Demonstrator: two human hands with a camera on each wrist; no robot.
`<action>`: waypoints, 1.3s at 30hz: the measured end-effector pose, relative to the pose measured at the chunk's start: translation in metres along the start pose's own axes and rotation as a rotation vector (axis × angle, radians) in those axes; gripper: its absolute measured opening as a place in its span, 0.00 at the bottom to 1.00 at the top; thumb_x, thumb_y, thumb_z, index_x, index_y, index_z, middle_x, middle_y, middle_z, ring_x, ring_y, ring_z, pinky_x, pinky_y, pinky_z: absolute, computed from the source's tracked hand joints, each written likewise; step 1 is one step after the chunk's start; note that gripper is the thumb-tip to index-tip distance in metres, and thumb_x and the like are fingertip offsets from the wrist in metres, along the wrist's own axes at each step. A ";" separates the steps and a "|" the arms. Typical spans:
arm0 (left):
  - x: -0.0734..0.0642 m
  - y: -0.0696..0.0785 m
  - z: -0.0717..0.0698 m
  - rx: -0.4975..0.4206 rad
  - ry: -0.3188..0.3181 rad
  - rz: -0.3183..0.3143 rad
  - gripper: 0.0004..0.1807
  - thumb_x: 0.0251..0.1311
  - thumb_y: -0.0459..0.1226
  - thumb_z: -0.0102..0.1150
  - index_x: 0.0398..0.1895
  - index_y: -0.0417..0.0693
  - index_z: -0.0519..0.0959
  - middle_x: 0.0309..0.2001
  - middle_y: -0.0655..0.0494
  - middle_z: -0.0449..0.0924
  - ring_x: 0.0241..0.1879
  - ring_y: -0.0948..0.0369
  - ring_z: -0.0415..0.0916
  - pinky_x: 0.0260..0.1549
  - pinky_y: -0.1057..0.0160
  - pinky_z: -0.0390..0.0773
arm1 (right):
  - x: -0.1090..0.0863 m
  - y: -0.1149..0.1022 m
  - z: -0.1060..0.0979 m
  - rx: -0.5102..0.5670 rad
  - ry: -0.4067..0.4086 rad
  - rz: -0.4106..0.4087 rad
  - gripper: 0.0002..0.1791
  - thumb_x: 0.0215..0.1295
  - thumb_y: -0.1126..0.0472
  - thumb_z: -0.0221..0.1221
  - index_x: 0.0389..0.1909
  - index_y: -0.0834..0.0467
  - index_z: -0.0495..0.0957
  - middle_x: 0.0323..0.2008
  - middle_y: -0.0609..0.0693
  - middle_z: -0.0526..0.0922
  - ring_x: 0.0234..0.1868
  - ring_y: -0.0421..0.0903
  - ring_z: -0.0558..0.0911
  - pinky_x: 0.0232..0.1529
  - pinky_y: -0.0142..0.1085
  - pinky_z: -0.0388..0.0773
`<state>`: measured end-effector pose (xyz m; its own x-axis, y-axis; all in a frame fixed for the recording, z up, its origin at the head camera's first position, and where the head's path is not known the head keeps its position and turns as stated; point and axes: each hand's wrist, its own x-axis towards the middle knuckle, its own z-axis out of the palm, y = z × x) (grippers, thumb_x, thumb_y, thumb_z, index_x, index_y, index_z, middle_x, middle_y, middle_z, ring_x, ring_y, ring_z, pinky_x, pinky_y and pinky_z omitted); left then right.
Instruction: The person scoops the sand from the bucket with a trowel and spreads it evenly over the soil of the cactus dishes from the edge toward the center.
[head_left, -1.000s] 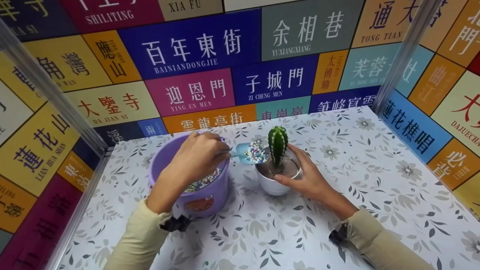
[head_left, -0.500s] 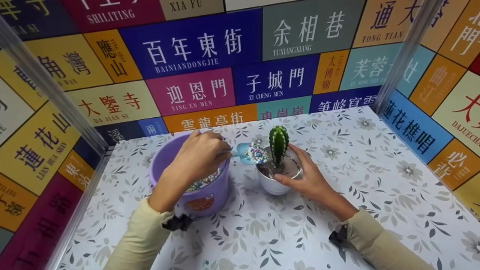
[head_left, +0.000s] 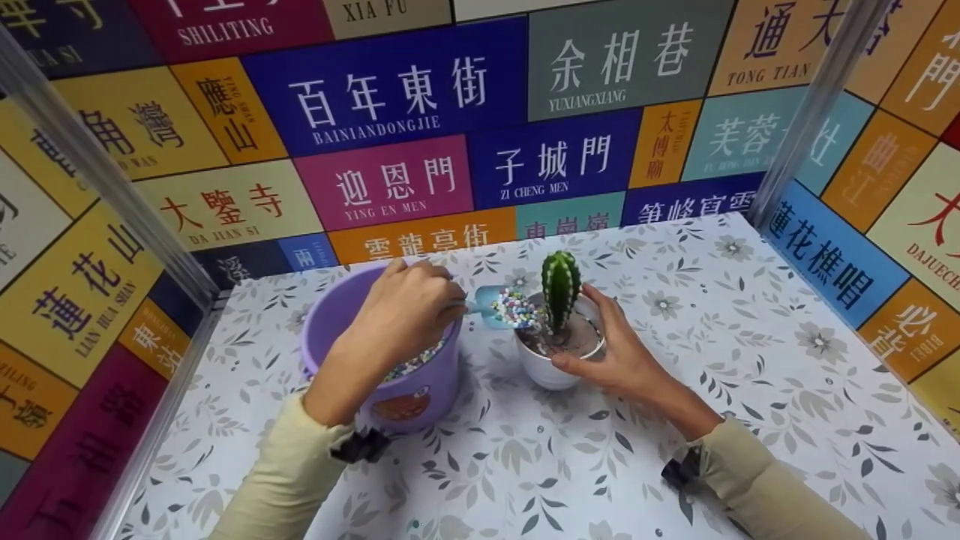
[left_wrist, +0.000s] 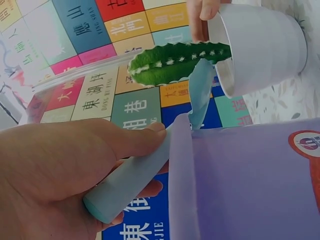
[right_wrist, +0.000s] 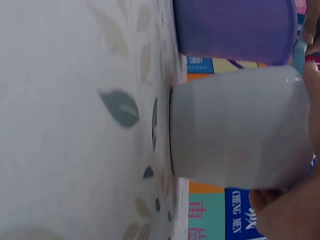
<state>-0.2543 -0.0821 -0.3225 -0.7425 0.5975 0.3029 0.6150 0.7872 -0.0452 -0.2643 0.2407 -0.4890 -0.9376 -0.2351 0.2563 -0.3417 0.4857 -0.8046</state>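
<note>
- Purple bucket (head_left: 442,382), standing upright on the left side of the table (head_left: 540,480), with multicoloured pebbles (head_left: 412,365) inside and an orange-brown sticker (head_left: 401,406) on its outer wall.
- Pale blue scoop (head_left: 486,306), held by the left hand (head_left: 409,307) above the bucket; the left wrist view shows thumb and fingers wrapped round the handle (left_wrist: 127,185).
- Small coloured beads (head_left: 512,307) lie heaped on the scoop's blade, which reaches out past the bucket's rim to the near-left edge of the white pot. Whether the blade touches the pot's rim, I cannot tell.
- White pot (head_left: 551,373), upright on the table just to the right of the bucket, with a small gap between them.
- Green cactus (head_left: 560,289), ribbed and upright in the pot, rising from greyish-brown soil (head_left: 581,335).
- Right hand (head_left: 619,352) grips the pot from its right side, thumb at the near rim and fingers round the far side.
- Beige sleeves (head_left: 281,465) cover both forearms, with a dark band (head_left: 360,446) at each wrist.
- Grey leaves and flowers pattern the white tabletop; colourful panels (head_left: 390,90) with Chinese characters surround it.
</note>
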 end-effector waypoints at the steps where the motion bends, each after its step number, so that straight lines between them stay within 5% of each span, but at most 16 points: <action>1: 0.000 0.000 0.000 0.002 0.003 -0.002 0.04 0.70 0.38 0.70 0.40 0.53 0.93 0.37 0.54 0.90 0.43 0.51 0.85 0.44 0.49 0.73 | 0.000 0.001 -0.001 0.016 -0.022 0.002 0.66 0.59 0.44 0.78 0.89 0.43 0.43 0.88 0.57 0.48 0.88 0.65 0.50 0.81 0.71 0.52; 6: 0.000 0.003 0.002 0.010 0.011 -0.019 0.04 0.69 0.39 0.71 0.41 0.53 0.93 0.38 0.54 0.90 0.44 0.51 0.85 0.45 0.50 0.72 | 0.000 0.006 -0.005 0.065 -0.074 0.017 0.70 0.56 0.46 0.81 0.90 0.42 0.42 0.89 0.57 0.46 0.88 0.65 0.48 0.82 0.70 0.49; 18: 0.000 0.010 0.004 0.061 0.066 -0.023 0.04 0.67 0.37 0.71 0.39 0.51 0.94 0.36 0.52 0.89 0.41 0.50 0.83 0.46 0.49 0.73 | 0.000 0.001 0.002 -0.003 0.010 -0.001 0.72 0.50 0.43 0.84 0.89 0.49 0.46 0.85 0.60 0.57 0.84 0.64 0.60 0.81 0.66 0.57; 27: 0.000 0.013 0.006 0.113 0.067 -0.017 0.05 0.66 0.37 0.72 0.39 0.48 0.93 0.35 0.50 0.89 0.39 0.49 0.83 0.45 0.49 0.74 | -0.001 0.006 -0.006 0.042 -0.086 0.010 0.73 0.55 0.45 0.81 0.90 0.43 0.38 0.90 0.55 0.44 0.89 0.64 0.46 0.82 0.71 0.48; 39: 0.000 0.017 0.009 0.205 0.140 -0.010 0.04 0.66 0.37 0.72 0.36 0.47 0.93 0.33 0.50 0.89 0.36 0.51 0.83 0.42 0.51 0.75 | -0.001 0.003 -0.001 0.017 -0.031 -0.006 0.73 0.52 0.45 0.83 0.90 0.46 0.42 0.88 0.59 0.49 0.87 0.66 0.52 0.81 0.70 0.52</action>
<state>-0.2464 -0.0671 -0.3322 -0.6953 0.5741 0.4324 0.5311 0.8158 -0.2291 -0.2643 0.2431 -0.4917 -0.9330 -0.2639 0.2446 -0.3459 0.4703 -0.8119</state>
